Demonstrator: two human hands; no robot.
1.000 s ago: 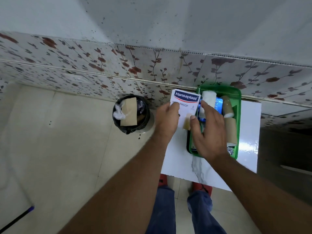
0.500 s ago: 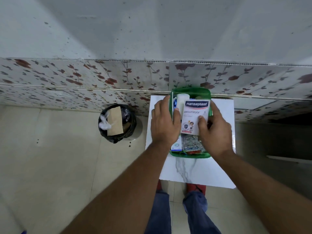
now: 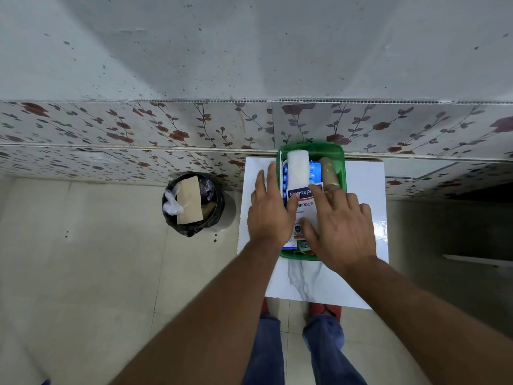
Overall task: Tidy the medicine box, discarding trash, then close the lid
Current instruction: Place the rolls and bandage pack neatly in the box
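A black-lined trash bin (image 3: 193,203) stands on the tiled floor left of centre, holding a tan cardboard piece (image 3: 190,200) and crumpled clear plastic (image 3: 171,202). Right of it, a white counter (image 3: 361,190) against the flowered wall tiles carries the green medicine box (image 3: 340,159), lid off and nowhere to be seen. The left hand (image 3: 270,209) lies flat over the box's left rim, fingers spread and gripping nothing, its thumb pressed on the Hansaplast plaster box (image 3: 304,202). The right hand (image 3: 340,226), also open and flat, presses down on the same carton from the right, covering its lower half and much of the box's near end; what lies beneath is hidden. Beyond the fingertips, at the box's far end, a white bandage roll (image 3: 298,170) lies over a blue blister pack (image 3: 315,170), with a tan bandage roll (image 3: 329,170) along the right wall. A blue-edged packet (image 3: 289,246) peeks out under the left wrist; its print is too small to read. Half a second ago both hands held the carton raised above the box; now it lies flat inside, and the hands have let go and flattened on it.
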